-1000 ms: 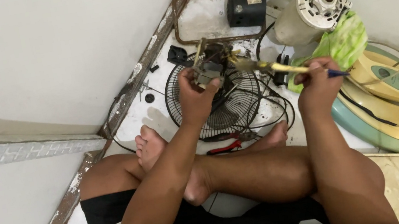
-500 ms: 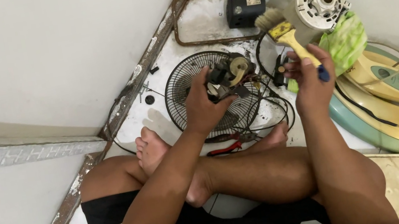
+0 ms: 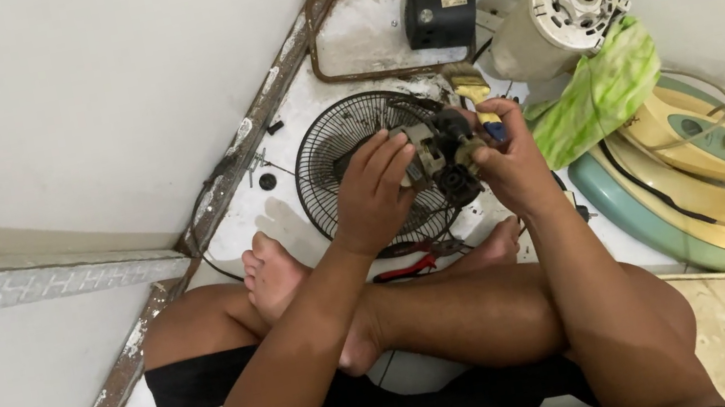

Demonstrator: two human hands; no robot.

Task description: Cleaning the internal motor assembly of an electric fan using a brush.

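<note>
Left hand (image 3: 374, 182) and right hand (image 3: 506, 158), fingers curled, jointly grasp a small motor assembly (image 3: 441, 152) above a fan grille (image 3: 353, 150); right hand also holds a yellow-handled brush (image 3: 468, 87).

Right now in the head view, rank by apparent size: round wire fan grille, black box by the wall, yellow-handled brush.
1. Wire fan grille, largest.
2. Black box.
3. Yellow-handled brush, smallest, though partly hidden by the right hand.
</note>
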